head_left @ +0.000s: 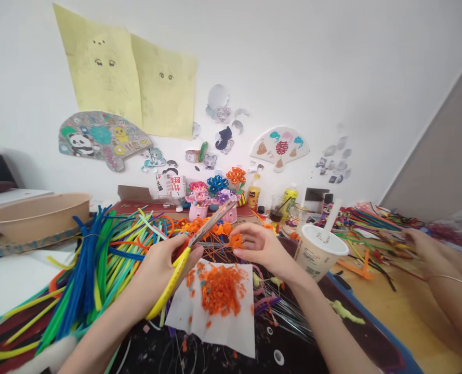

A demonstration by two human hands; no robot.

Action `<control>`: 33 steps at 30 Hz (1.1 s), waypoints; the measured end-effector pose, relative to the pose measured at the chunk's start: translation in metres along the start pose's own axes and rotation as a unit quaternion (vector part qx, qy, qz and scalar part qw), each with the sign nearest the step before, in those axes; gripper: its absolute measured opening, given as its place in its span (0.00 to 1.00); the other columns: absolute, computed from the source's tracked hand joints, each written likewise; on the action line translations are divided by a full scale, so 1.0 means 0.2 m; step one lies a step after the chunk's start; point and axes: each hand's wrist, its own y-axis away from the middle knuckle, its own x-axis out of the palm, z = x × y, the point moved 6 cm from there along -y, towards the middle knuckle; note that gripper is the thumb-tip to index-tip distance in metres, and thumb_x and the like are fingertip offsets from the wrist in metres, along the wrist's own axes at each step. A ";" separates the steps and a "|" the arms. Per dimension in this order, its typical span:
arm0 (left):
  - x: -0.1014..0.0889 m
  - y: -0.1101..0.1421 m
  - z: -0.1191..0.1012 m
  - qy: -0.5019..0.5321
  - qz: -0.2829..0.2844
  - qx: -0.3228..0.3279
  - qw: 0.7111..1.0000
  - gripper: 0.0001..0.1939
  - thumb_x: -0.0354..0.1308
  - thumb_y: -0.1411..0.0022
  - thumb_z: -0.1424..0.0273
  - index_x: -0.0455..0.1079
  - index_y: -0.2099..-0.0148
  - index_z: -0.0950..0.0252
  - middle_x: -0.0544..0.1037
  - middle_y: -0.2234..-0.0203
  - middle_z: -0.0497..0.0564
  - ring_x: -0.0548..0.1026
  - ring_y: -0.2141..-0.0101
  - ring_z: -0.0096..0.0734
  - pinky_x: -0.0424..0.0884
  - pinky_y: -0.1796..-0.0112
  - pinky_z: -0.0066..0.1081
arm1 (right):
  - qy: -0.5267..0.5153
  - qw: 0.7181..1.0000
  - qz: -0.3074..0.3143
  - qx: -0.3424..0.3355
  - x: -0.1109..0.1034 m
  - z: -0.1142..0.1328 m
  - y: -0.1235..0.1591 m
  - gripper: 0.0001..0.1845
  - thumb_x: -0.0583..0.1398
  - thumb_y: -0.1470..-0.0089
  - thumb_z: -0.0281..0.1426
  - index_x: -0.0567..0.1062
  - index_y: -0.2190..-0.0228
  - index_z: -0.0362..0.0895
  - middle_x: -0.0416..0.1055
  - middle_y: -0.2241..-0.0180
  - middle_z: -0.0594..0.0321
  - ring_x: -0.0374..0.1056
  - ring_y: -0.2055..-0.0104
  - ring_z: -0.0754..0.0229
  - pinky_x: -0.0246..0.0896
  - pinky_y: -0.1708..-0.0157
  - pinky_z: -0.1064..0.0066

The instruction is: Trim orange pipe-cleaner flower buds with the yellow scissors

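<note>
My left hand [164, 270] is closed around the yellow handles of a pair of scissors [209, 223], whose blades point up and to the right. Between the thumb and fingers of my right hand [264, 246] is a small orange pipe-cleaner flower [236, 241]. The blades are apart from the flower. Below both hands, a heap of orange fuzz clippings [221, 288] lies on a white paper sheet [231, 335]. Several more orange flowers [199, 227] with thin wire stems lie just behind my hands.
Bundles of blue, green and yellow pipe cleaners [84, 270] cover the left side. A lidded cup [316, 252] with a straw stands right of my right forearm. Finished flower pots [199, 208] stand at the back. Another person's hands [429, 254] work over pipe cleaners at the far right.
</note>
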 end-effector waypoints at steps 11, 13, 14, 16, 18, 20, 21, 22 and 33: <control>-0.19 0.10 -0.01 -0.268 -0.194 -0.011 0.944 0.13 0.44 0.42 0.54 0.54 0.67 0.58 0.68 0.78 0.46 0.69 0.75 0.38 0.59 0.72 0.32 | 0.050 0.980 -0.161 -0.105 -0.08 0.04 -0.01 0.18 0.67 0.53 0.29 0.72 0.59 0.49 0.72 0.57 0.59 0.69 0.54 0.54 0.66 0.53 0.61; -0.12 0.10 0.00 -0.289 -0.122 -0.024 0.949 0.12 0.45 0.42 0.55 0.56 0.67 0.58 0.70 0.78 0.47 0.71 0.74 0.40 0.59 0.72 0.32 | 0.042 0.978 -0.164 -0.119 -0.07 0.06 0.00 0.16 0.67 0.51 0.29 0.72 0.59 0.49 0.72 0.58 0.59 0.69 0.54 0.54 0.65 0.51 0.60; -0.08 0.10 0.01 -0.298 -0.086 -0.030 0.950 0.12 0.45 0.41 0.55 0.57 0.67 0.58 0.73 0.77 0.48 0.73 0.73 0.42 0.59 0.72 0.32 | 0.038 0.977 -0.164 -0.129 -0.06 0.07 0.00 0.15 0.66 0.51 0.29 0.72 0.59 0.49 0.72 0.58 0.59 0.69 0.54 0.55 0.65 0.51 0.59; -0.04 0.09 0.02 -0.315 -0.043 -0.045 0.947 0.12 0.45 0.41 0.56 0.58 0.67 0.58 0.76 0.74 0.51 0.76 0.70 0.45 0.59 0.71 0.32 | 0.038 0.975 -0.162 -0.150 -0.05 0.09 0.01 0.15 0.66 0.50 0.29 0.73 0.60 0.50 0.70 0.58 0.60 0.68 0.54 0.55 0.65 0.51 0.60; -0.04 0.07 0.03 -0.331 -0.024 -0.060 0.941 0.12 0.44 0.40 0.56 0.60 0.66 0.59 0.78 0.71 0.53 0.77 0.68 0.47 0.60 0.70 0.33 | 0.043 0.971 -0.162 -0.173 -0.05 0.11 0.02 0.13 0.66 0.50 0.29 0.73 0.60 0.50 0.68 0.58 0.60 0.68 0.54 0.55 0.66 0.53 0.62; -0.05 0.06 0.04 -0.345 -0.016 -0.066 0.936 0.13 0.44 0.40 0.56 0.62 0.65 0.59 0.79 0.70 0.55 0.77 0.67 0.49 0.60 0.70 0.32 | 0.049 0.966 -0.163 -0.192 -0.04 0.14 0.03 0.12 0.65 0.49 0.30 0.73 0.62 0.50 0.66 0.59 0.60 0.67 0.55 0.56 0.68 0.55 0.63; -0.05 0.06 0.04 -0.349 -0.013 -0.065 0.935 0.14 0.44 0.39 0.56 0.63 0.65 0.59 0.80 0.69 0.56 0.78 0.66 0.49 0.59 0.70 0.32 | 0.050 0.964 -0.164 -0.201 -0.04 0.15 0.03 0.11 0.65 0.49 0.29 0.73 0.62 0.50 0.65 0.59 0.60 0.67 0.56 0.56 0.68 0.56 0.64; -0.06 0.05 0.04 -0.353 -0.011 -0.062 0.933 0.15 0.44 0.39 0.56 0.64 0.64 0.60 0.80 0.69 0.56 0.78 0.66 0.49 0.59 0.70 0.32 | 0.049 0.963 -0.164 -0.209 -0.03 0.16 0.04 0.11 0.65 0.49 0.29 0.73 0.62 0.50 0.64 0.60 0.60 0.66 0.56 0.56 0.68 0.56 0.64; -0.04 0.05 0.08 -0.312 0.000 -0.041 0.949 0.14 0.51 0.43 0.54 0.66 0.68 0.59 0.79 0.75 0.51 0.76 0.72 0.41 0.55 0.74 0.28 | 0.047 0.951 -0.185 -0.243 -0.01 0.21 0.08 0.10 0.64 0.48 0.27 0.74 0.63 0.51 0.63 0.60 0.60 0.65 0.57 0.57 0.68 0.59 0.65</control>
